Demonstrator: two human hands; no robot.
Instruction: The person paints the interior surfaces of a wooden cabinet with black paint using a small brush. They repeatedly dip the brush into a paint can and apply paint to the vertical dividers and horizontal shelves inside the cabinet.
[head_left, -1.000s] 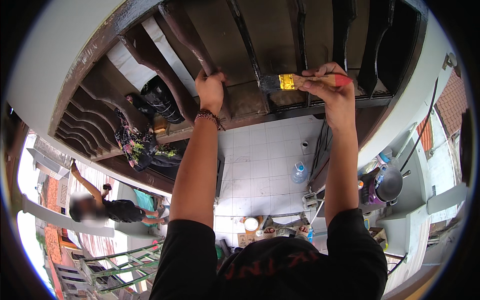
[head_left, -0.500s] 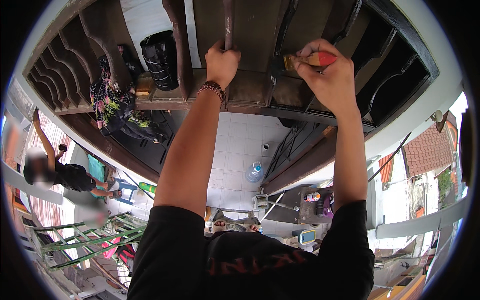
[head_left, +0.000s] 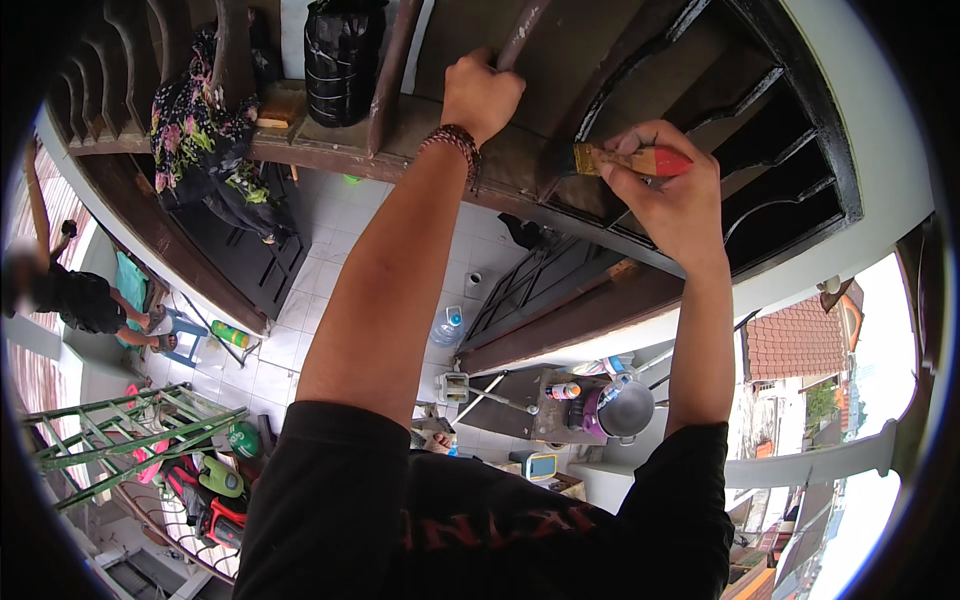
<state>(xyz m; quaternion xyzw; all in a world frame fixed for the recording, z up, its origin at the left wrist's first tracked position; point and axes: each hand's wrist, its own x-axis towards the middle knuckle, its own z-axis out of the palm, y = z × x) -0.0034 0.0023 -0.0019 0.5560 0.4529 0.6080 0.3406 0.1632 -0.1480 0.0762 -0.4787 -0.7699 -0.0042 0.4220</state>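
Head view, paintbrush (head_left: 628, 160) pinched in right hand (head_left: 672, 195) fingers, bristles on railing (head_left: 560, 150)

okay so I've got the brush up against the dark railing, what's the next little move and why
Probably draw the paintbrush along the dark metal bar it touches. The right hand pinches its red handle with the bristles against the bar, and the left hand grips a brown bar for steadiness.
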